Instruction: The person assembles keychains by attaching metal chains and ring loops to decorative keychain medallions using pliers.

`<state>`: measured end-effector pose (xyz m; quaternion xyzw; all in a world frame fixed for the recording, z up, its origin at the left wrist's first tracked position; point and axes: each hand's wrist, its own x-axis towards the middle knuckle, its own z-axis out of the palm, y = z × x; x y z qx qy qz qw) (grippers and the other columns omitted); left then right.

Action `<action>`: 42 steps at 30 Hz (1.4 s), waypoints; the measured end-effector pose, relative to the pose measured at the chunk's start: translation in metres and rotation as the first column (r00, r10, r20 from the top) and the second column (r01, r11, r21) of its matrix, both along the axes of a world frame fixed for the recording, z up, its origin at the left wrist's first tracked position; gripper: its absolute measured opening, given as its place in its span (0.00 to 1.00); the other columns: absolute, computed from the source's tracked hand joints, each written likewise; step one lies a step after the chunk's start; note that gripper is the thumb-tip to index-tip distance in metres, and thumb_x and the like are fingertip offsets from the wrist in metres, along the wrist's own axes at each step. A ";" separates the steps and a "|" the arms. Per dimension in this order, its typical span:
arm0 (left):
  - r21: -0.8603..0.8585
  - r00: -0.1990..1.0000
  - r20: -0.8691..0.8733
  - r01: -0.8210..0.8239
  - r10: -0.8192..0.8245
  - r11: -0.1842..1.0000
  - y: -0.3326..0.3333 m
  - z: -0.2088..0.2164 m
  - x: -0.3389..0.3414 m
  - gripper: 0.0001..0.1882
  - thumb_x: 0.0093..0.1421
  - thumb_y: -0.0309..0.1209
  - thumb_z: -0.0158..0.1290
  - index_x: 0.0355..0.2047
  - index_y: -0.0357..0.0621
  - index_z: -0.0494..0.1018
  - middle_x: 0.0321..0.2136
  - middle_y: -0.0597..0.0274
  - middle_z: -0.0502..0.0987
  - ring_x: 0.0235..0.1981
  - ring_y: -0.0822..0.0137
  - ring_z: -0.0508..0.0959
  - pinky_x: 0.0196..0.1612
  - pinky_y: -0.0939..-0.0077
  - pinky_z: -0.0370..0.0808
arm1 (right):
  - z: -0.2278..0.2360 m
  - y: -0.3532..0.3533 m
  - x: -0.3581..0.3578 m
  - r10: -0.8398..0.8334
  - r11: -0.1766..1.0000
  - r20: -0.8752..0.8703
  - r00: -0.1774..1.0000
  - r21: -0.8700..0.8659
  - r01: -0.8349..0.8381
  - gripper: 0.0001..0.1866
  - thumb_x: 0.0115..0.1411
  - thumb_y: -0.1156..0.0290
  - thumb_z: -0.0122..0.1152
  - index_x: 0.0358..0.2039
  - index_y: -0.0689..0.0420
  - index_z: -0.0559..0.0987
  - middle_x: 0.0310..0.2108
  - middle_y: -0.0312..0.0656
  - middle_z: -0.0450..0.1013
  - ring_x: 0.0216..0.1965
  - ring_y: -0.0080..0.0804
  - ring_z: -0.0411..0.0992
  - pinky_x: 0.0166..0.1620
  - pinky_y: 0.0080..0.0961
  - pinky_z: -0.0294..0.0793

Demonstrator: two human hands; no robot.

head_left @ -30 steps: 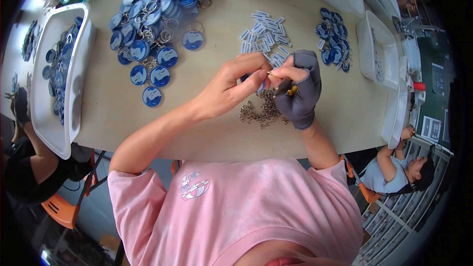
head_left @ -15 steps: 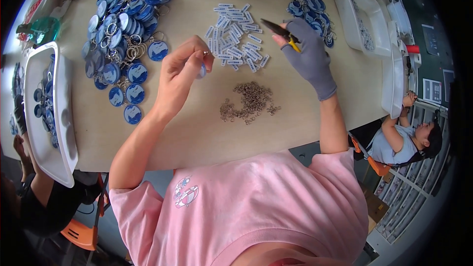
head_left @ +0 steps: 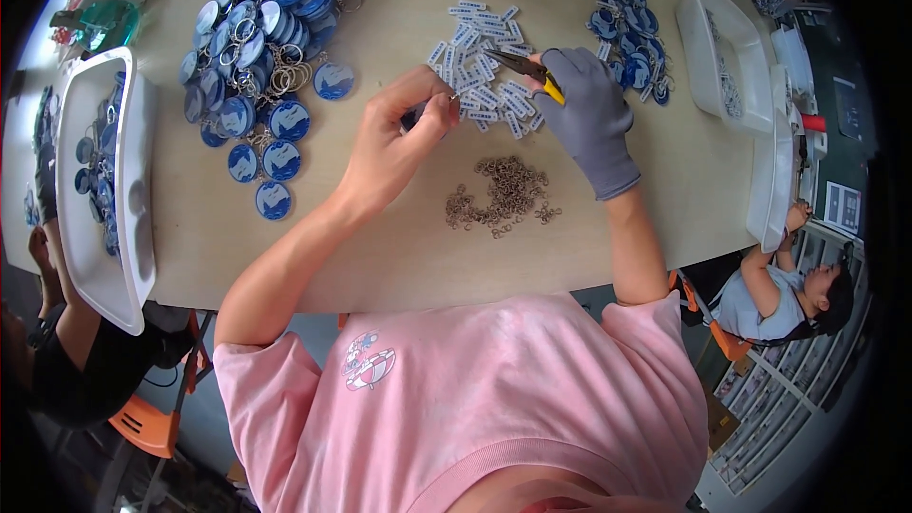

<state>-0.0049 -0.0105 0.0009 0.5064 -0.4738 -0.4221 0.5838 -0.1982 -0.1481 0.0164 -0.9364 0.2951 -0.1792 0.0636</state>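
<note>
A beige table (head_left: pixel 399 256) is seen from above, with both of the person's hands raised over its middle.

Left hand (head_left: pixel 399 138) — bare, fingers curled in; thumb and forefinger are pinched on a small dark piece (head_left: pixel 415 116) near the fingertips. What the piece is cannot be told, since it is mostly hidden by the fingers — possibly a ring or a tag.

Right hand (head_left: pixel 589 119) — covered by a grey glove, closed around small pliers (head_left: pixel 527 66) with yellow handles. The dark tips of the pliers are pointed left, toward the left hand's fingertips, and are held just above a scatter of small white rectangular tags (head_left: pixel 484 52).

A loose heap of small metal rings (head_left: pixel 503 195) lies on the table just below and between the two hands, touched by neither.

To the left, a large pile of round blue keychain discs (head_left: pixel 266 47) with split rings is spread out, well apart from the left hand. A smaller cluster of blue discs (head_left: pixel 632 52) lies just beyond the gloved hand.

A white tray (head_left: pixel 104 180) with more blue discs is set at the left edge of the table; another white tray (head_left: pixel 727 62) is set at the right edge.

The person's pink shirt (head_left: pixel 475 399) fills the lower part of the view. Another person, seated (head_left: pixel 788 290), is seen off the table's right side, and an arm in a dark sleeve (head_left: pixel 66 323) at the lower left.
</note>
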 end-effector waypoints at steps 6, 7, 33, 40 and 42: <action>0.015 0.999 -0.025 -0.029 0.029 0.999 0.002 0.001 -0.002 0.09 0.62 0.27 0.46 0.27 0.34 0.70 0.26 0.65 0.70 0.27 0.76 0.67 0.31 0.78 0.64 | 0.044 0.042 0.017 -0.086 0.662 0.398 0.913 0.708 -0.246 0.09 0.58 0.74 0.65 0.37 0.63 0.77 0.31 0.37 0.75 0.33 0.17 0.69 0.38 0.17 0.70; 0.045 0.998 -0.047 -0.026 0.028 0.999 0.002 0.002 -0.004 0.09 0.62 0.27 0.46 0.27 0.34 0.70 0.26 0.65 0.70 0.27 0.76 0.66 0.31 0.78 0.64 | 0.043 0.045 0.020 -0.084 0.661 0.399 0.913 0.709 -0.248 0.09 0.58 0.74 0.65 0.37 0.63 0.77 0.31 0.37 0.75 0.33 0.17 0.69 0.38 0.17 0.70; 0.004 0.980 -0.089 0.179 -0.177 0.984 0.005 0.003 0.003 0.09 0.62 0.28 0.42 0.26 0.37 0.65 0.24 0.66 0.68 0.27 0.76 0.64 0.30 0.78 0.63 | 0.057 0.038 -0.001 0.207 0.975 0.027 0.978 -0.093 -0.204 0.20 0.43 0.76 0.67 0.40 0.51 0.80 0.39 0.39 0.71 0.42 0.40 0.69 0.48 0.36 0.67; 0.017 0.970 -0.056 0.238 -0.237 0.971 0.004 0.007 0.004 0.09 0.61 0.29 0.42 0.26 0.38 0.64 0.23 0.67 0.68 0.26 0.77 0.63 0.29 0.79 0.61 | 0.059 0.038 -0.005 0.256 0.954 -0.030 0.966 -0.152 -0.258 0.21 0.40 0.75 0.68 0.39 0.50 0.80 0.36 0.36 0.72 0.39 0.36 0.69 0.44 0.34 0.68; 0.019 0.966 -0.062 0.254 -0.252 0.967 0.005 0.007 0.003 0.09 0.61 0.29 0.42 0.26 0.39 0.64 0.24 0.67 0.68 0.26 0.77 0.63 0.29 0.79 0.61 | 0.059 0.039 -0.006 0.259 0.950 -0.048 0.965 -0.167 -0.263 0.21 0.40 0.74 0.68 0.39 0.50 0.80 0.35 0.35 0.72 0.38 0.36 0.69 0.43 0.33 0.68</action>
